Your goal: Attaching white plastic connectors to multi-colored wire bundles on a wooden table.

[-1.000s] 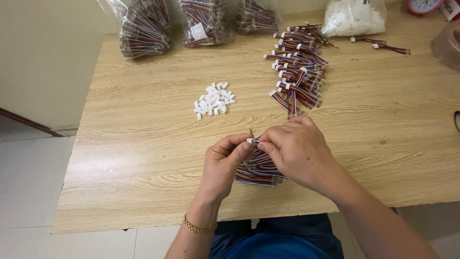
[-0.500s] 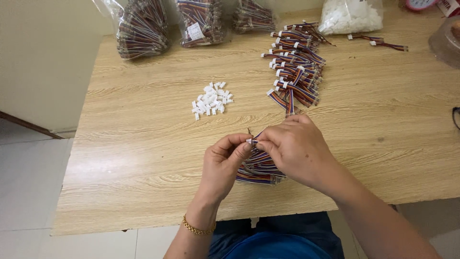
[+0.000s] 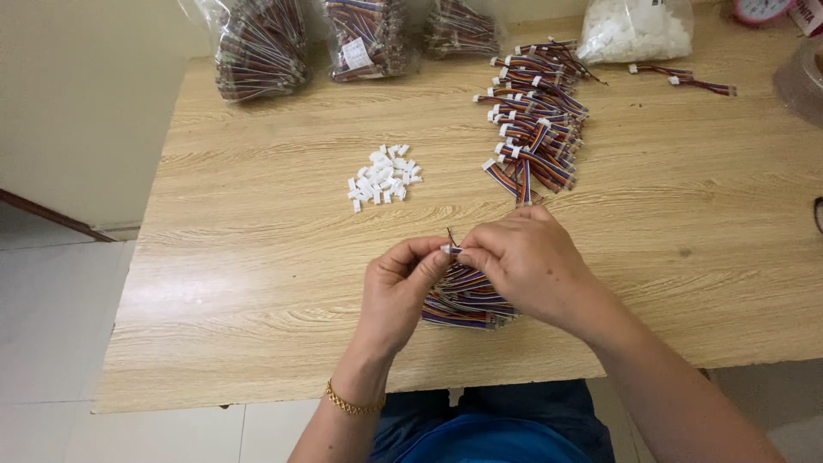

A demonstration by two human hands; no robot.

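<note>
Left hand (image 3: 401,287) and right hand (image 3: 521,261) brought together above near edge of wooden table (image 3: 257,257), fingertips meeting. Small white connector (image 3: 447,249) pinched between both hands, thin wire ends seen sticking up from it. Loose bundle of multicoloured wire leads (image 3: 463,300) lying under hands, near front edge. Pile of white connector housings (image 3: 383,176) left of centre, apart from hands. Finished leads stacked in row (image 3: 536,116) toward far edge. Bagged wire bundles (image 3: 261,47) along far edge; bag of white parts (image 3: 634,30) at far right.
</note>
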